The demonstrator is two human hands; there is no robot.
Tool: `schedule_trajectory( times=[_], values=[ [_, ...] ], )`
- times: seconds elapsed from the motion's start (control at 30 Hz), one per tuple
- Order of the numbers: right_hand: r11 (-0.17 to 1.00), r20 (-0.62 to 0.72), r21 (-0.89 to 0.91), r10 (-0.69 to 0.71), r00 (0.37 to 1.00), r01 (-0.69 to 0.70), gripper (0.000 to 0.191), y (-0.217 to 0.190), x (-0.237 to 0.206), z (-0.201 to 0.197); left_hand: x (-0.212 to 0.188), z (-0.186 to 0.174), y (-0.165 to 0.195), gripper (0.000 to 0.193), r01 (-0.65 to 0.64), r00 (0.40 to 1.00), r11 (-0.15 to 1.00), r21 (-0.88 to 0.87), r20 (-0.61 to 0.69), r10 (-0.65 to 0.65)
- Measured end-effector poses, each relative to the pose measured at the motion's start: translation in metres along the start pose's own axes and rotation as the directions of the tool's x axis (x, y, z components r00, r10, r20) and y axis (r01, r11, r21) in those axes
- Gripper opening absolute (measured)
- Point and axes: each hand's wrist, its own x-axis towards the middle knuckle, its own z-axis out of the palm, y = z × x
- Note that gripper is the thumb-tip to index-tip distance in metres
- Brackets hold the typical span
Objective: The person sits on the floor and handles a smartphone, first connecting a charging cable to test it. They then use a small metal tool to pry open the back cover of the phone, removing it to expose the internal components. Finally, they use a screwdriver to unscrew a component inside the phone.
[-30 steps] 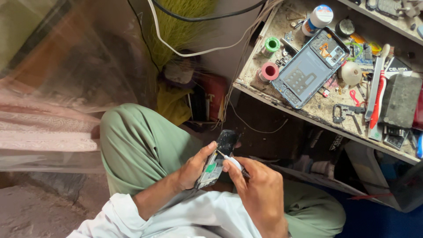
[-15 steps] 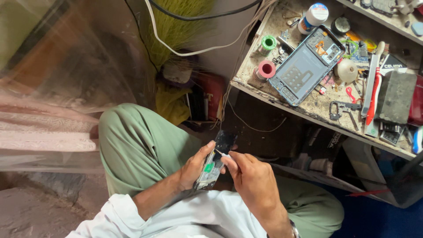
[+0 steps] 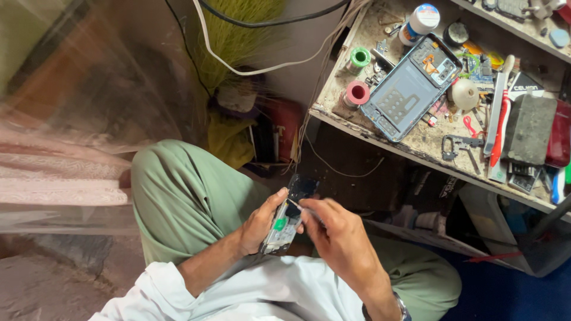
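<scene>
Left hand [image 3: 259,226] grasps opened phone [image 3: 284,224] over lap, frame centre. Right hand [image 3: 333,235] at phone's 3 o'clock, fingers pinching thin tool [image 3: 299,206] on it. Workbench [image 3: 416,142] at 1 o'clock.

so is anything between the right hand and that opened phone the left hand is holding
Nothing visible is in the way. The left hand grips the opened phone with a green tab inside over the lap, and the right hand is already at it, its fingertips on a thin pale tool touching the phone's upper part.
</scene>
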Motion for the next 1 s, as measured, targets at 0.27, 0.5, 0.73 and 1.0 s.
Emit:
schedule_trajectory(
  times=[0.27, 0.5, 0.73, 1.0],
  values=[
    [0.998, -0.014, -0.042, -0.049, 0.999, 0.049, 0.037, -0.008, 0.003, -0.002, 0.001, -0.001, -0.001, 0.057, 0.003, 1.0, 0.999, -0.043, -0.011, -0.004],
    [0.998, -0.019, -0.069, 0.005, 1.0, -0.006, 0.035, -0.011, 0.009, -0.002, 0.004, -0.003, -0.004, 0.057, 0.006, 1.0, 0.998, -0.069, 0.0, -0.006],
    [0.994, -0.032, -0.103, -0.037, 0.999, 0.033, 0.025, -0.008, 0.012, 0.0, 0.004, -0.004, -0.004, 0.057, -0.007, 1.0, 0.999, -0.049, 0.012, 0.008],
    [0.984, -0.075, -0.174, -0.052, 0.996, 0.038, 0.024, -0.005, 0.012, 0.003, 0.004, -0.002, -0.004, 0.054, -0.006, 1.0, 0.994, -0.105, 0.006, 0.007]
  ],
)
